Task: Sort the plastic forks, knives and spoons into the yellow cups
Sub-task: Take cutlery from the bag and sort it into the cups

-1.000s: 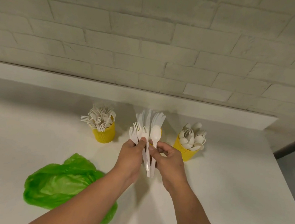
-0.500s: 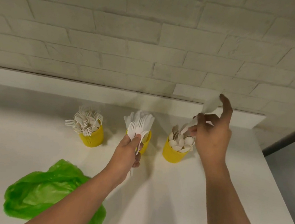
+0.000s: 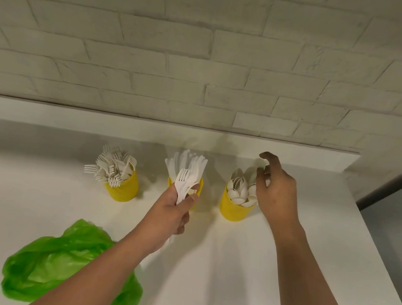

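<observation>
Three yellow cups stand in a row near the wall. The left cup [image 3: 124,188] is full of white forks [image 3: 111,166]. The middle cup [image 3: 198,182] holds white knives [image 3: 191,161] and is largely hidden behind my left hand [image 3: 174,210]. That hand is shut on a small bunch of white forks [image 3: 183,182], tines up, in front of the middle cup. The right cup [image 3: 235,208] holds white spoons [image 3: 239,191]. My right hand [image 3: 275,189] hovers just right of the spoon cup, fingers apart and curled, holding nothing.
A crumpled green plastic bag [image 3: 55,258] lies at the front left under my left forearm. The white counter [image 3: 256,273] ends at a raised ledge [image 3: 147,126] below a white brick wall, and its right edge drops off near the spoon cup's side.
My right hand pulled a spoon from the bunch, carried it right, lowered to the right cup and let it go. My left hand kept the remaining forks.
</observation>
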